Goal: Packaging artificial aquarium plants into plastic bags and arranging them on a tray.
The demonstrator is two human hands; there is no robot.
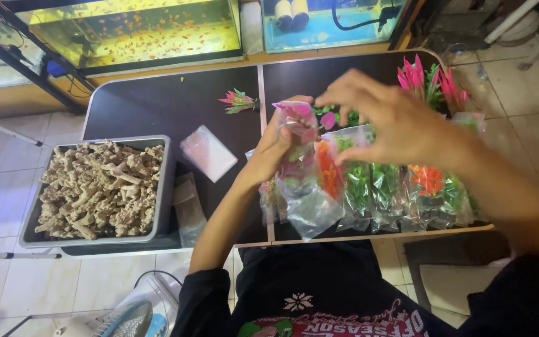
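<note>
Plastic bag (301,187) with a pink and green artificial plant inside, held upright above the near edge of the dark table (157,106), at centre. Left to right: grey tray (160,187) of pale coral rubble; flat empty bags (208,152); left hand (276,146), closed on the bag's upper part; right hand (385,118), fingers bent at the bag's mouth, apparently pinching it, though motion blur leaves the grip uncertain; row of filled bags (400,193) lying along the edge. Likely risks: a loose pinch could let the slick bag slide and tip the plant out; the forearm could sweep the filled bags off the table. The right hand hides the loose plants (428,84) behind it; the bag's mouth is hard to make out.
</note>
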